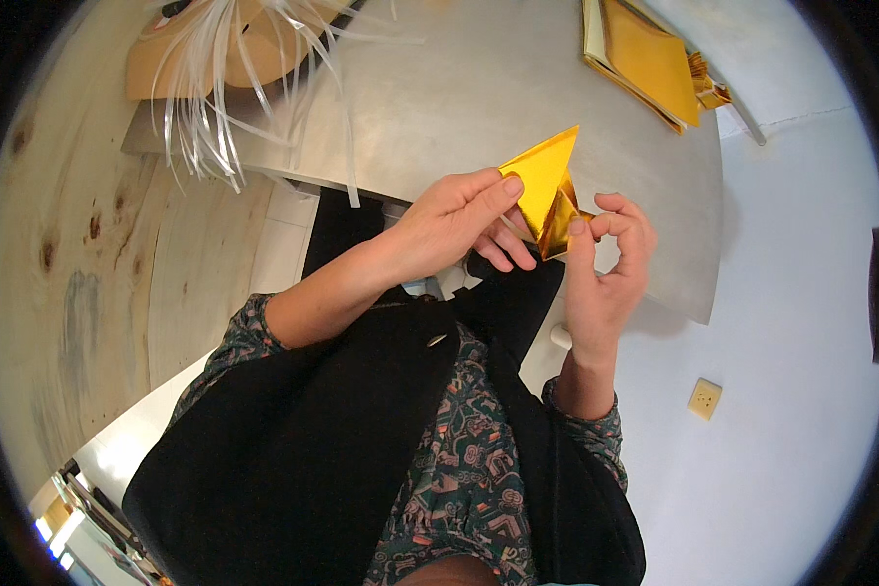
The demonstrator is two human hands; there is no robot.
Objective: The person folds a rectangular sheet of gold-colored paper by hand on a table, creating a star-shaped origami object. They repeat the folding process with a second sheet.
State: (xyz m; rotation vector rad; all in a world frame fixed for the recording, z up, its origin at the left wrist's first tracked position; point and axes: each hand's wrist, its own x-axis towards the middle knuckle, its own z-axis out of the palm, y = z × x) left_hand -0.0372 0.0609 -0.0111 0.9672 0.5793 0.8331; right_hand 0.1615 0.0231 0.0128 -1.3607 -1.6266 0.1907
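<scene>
A sheet of shiny gold foil paper (545, 176), partly folded into a pointed triangular shape, is held up in front of me over the near edge of the grey table. My left hand (474, 217) pinches its left side, thumb on the front face and the other fingers behind. My right hand (610, 259) grips the lower right corner between thumb and index finger, with the remaining fingers curled. Between the hands, a flap of the foil stands open and shows darker gold inside. The part behind my left fingers is hidden.
On the grey metal table (439, 88), a stack of gold foil sheets (649, 63) lies at the far right, with small folded gold pieces (705, 83) beside it. At the far left, clear plastic strips (230, 107) hang over a brown cardboard box (181, 59). A wooden board (98, 244) stands left.
</scene>
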